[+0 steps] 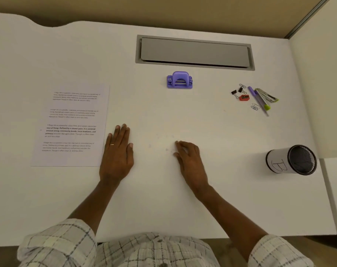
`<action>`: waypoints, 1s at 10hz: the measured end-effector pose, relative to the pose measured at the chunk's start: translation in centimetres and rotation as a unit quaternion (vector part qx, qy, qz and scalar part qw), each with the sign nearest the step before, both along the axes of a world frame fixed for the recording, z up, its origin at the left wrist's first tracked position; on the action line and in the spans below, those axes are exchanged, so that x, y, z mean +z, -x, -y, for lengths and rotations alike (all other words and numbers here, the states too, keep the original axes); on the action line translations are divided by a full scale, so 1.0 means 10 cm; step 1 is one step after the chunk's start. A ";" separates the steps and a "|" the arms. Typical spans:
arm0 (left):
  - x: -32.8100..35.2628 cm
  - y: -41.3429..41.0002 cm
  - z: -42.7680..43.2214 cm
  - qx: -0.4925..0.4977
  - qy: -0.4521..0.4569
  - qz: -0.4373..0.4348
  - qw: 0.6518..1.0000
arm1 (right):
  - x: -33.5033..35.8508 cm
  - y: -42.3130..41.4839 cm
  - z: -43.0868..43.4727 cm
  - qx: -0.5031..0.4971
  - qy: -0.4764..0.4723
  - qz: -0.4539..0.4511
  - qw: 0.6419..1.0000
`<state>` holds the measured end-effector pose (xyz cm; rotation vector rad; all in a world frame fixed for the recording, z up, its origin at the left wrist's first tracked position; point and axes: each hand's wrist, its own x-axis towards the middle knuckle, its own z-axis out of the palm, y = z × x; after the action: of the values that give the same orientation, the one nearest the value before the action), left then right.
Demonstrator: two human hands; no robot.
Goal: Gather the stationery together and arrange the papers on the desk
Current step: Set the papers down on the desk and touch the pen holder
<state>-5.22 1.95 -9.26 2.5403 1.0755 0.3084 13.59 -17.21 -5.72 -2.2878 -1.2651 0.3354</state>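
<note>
Left hand (116, 151) flat on the white desk top (163, 199), palm down, fingers together and extended, holding nothing; thin gold ring (112, 144) on one finger. Its outer edge sits just beside the right edge of the printed white paper sheet (71, 126); can't tell if it touches. Right hand (189, 160) rests near the left one, fingers loosely curled, tips on or just above the desk, contact unclear, nothing gripped. The sheet lies flat and slightly skewed, with four text blocks, print too blurred to read. Checked light shirt sleeves (61, 245) are cut off by the bottom frame edge. Far side of the desk, centre: purple plastic hole punch (179, 80), standing alone, just in front of a grey recessed cable-tray flap (194, 53). Far right is a loose cluster: two black binder clips (237, 92), red pencil sharpener (244, 97), silver wire paper clips (255, 106), more of them by the binder clips, count unclear; purple pen with green tip (259, 102) lying diagonal, silver stapler with green trim (267, 95) touching or overlapping the pen. Near right, well apart from the cluster: black mesh pen cup wrapped in white paper marked "B" (291, 160); looks tipped toward the camera, possibly just lens distortion, inside too dark to see the contents. Desk's right edge meets a white side panel (318, 74).
</note>
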 end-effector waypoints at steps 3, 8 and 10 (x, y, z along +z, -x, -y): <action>0.04 0.01 0.00 0.000 0.010 0.002 1.000 | 0.01 -0.03 -0.04 -0.050 0.009 -0.055 0.997; 0.07 0.01 0.00 -0.003 0.022 -0.002 1.000 | 0.06 0.03 -0.33 0.048 0.061 0.063 0.995; 0.08 0.01 0.01 -0.002 0.023 0.001 1.000 | 0.28 -0.09 -0.37 -0.199 -0.032 -0.208 0.957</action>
<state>-5.30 1.89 -8.43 2.5007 1.0635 0.2826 14.53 -13.51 -2.97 -2.1972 -0.5832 0.5801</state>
